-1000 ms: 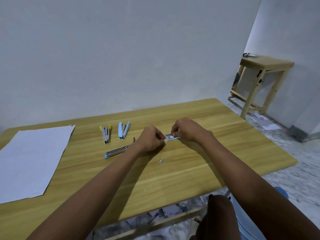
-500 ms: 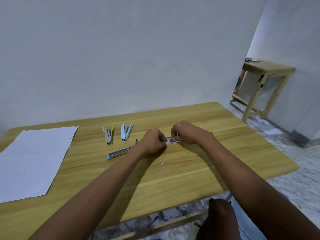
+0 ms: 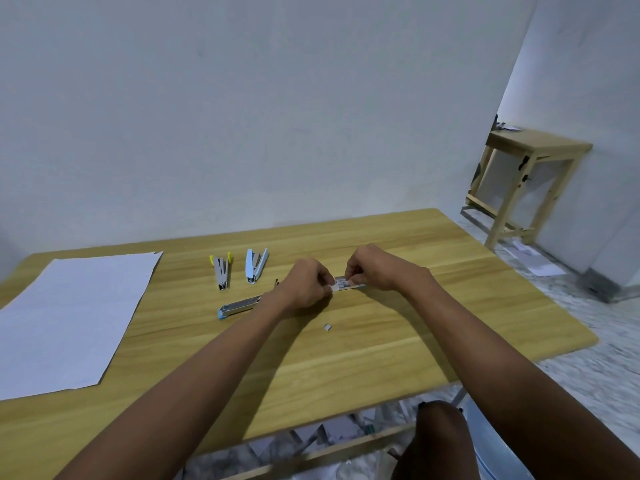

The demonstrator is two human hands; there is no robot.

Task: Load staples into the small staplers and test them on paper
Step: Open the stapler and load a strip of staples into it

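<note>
My left hand [image 3: 306, 282] and my right hand [image 3: 375, 266] meet over the middle of the wooden table [image 3: 398, 341], both pinching a small staple box [image 3: 346, 284] that lies flat on the wood. A tiny strip of staples [image 3: 327, 327] lies loose just in front of the hands. Left of my left wrist lies an opened blue stapler [image 3: 239, 306], stretched out flat. Behind it stand a yellow-tipped stapler [image 3: 221, 268] and a light blue stapler [image 3: 255, 265], both splayed open. A white sheet of paper [image 3: 69, 317] covers the table's left side.
The table backs onto a pale wall. A small wooden side table [image 3: 530, 168] stands at the far right beside another wall. Papers lie on the speckled floor [image 3: 540, 265] near it. My knee [image 3: 440, 441] shows below the table's front edge.
The hands stay together on the staple box with only slight finger shifts. The camera has tilted up a little, so everything sits lower in view.
</note>
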